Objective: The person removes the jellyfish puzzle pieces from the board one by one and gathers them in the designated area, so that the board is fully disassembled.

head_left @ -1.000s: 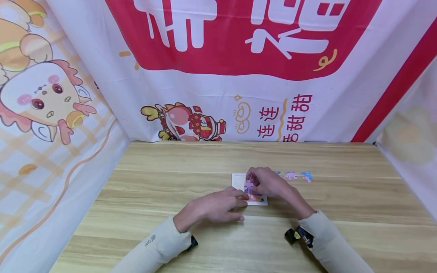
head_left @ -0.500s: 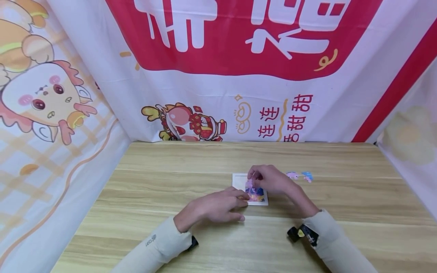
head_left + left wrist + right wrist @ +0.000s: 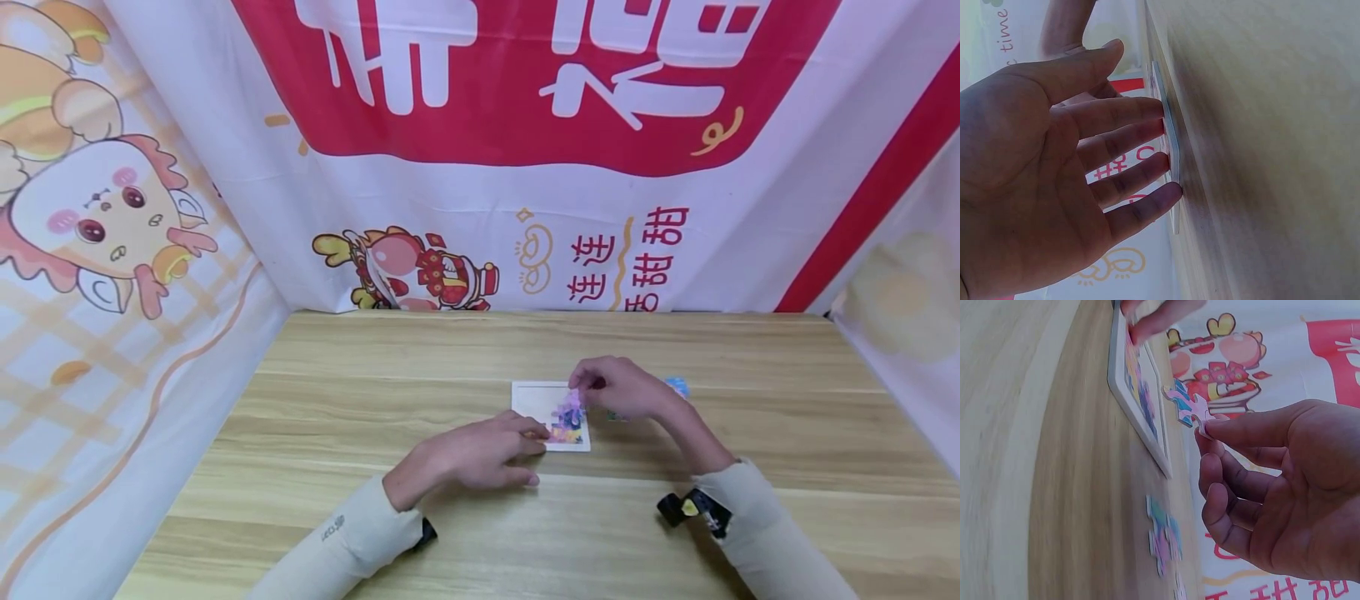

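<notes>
A white puzzle tray [image 3: 527, 400] lies on the table with joined colourful pieces [image 3: 570, 427] in its right part. My left hand [image 3: 480, 454] rests its extended fingertips on the tray's near left edge; in the left wrist view the fingers of that hand [image 3: 1054, 150] are spread and nearly straight. At the tray's upper right, my right hand [image 3: 626, 390] pinches a pink and blue puzzle piece [image 3: 1186, 405] between thumb and index finger, clear of the tray in the right wrist view, its other fingers curled.
Loose puzzle pieces [image 3: 677, 386] lie right of the tray, partly behind the right hand; the right wrist view shows some loose pieces [image 3: 1161, 534] beside the tray. Printed cloth [image 3: 450, 192] hangs behind the wooden table [image 3: 375, 358].
My right hand has moved rightward from over the middle of the tray to its upper right corner, with a piece pinched. The left hand has stayed in place.
</notes>
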Motion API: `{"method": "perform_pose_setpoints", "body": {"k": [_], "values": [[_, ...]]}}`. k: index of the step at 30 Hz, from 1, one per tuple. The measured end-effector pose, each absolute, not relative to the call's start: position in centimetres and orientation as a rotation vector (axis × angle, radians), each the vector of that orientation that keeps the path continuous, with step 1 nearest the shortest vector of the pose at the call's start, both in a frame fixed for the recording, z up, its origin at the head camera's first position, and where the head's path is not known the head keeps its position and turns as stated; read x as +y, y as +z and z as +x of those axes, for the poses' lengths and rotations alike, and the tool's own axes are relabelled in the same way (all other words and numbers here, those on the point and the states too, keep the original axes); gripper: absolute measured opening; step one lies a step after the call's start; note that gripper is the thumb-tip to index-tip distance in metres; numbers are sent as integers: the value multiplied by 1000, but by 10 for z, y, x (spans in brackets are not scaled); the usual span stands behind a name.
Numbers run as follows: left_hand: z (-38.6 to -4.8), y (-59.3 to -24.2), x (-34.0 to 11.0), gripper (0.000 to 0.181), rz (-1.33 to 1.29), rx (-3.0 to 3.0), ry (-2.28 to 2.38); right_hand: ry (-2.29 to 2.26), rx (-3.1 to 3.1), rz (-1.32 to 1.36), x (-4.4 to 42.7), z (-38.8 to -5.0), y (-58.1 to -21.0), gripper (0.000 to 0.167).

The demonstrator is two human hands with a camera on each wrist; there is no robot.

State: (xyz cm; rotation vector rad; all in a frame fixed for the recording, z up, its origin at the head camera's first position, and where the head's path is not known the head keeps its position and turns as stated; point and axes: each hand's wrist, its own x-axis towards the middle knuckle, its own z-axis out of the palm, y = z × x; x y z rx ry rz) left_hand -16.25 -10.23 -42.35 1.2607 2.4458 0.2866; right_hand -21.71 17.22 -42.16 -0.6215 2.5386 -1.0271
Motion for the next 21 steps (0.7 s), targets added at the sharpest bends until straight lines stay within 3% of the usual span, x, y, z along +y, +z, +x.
{"method": "perform_pose_setpoints", "body": {"k": [21], "values": [[-162,-426,-103,51,1253,2445,278,-1049,2534,-540,224,-212,-421,18]]}}
